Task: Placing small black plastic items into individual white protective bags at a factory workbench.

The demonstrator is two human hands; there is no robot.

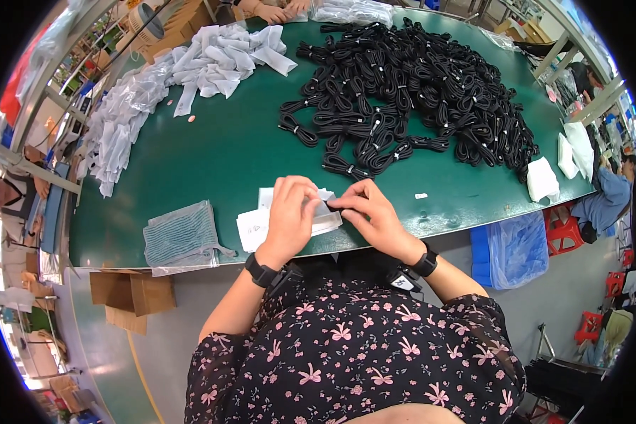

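Observation:
At the near edge of the green table, my left hand is closed with curled fingers on a pale plastic bag. Close by on its right, my right hand pinches a small black piece at the bag. Most of that piece is hidden by fingers, so I cannot tell its kind. Under and beside my left hand lie flat white bags or sheets. Beyond my hands spreads a large heap of black bundled cables, each coiled and tied.
A heap of whitish filled bags runs along the table's left side. A striped mesh pouch lies at the near left edge. White pads sit at the right. A lined blue bin stands below. Another person's hands are across the table.

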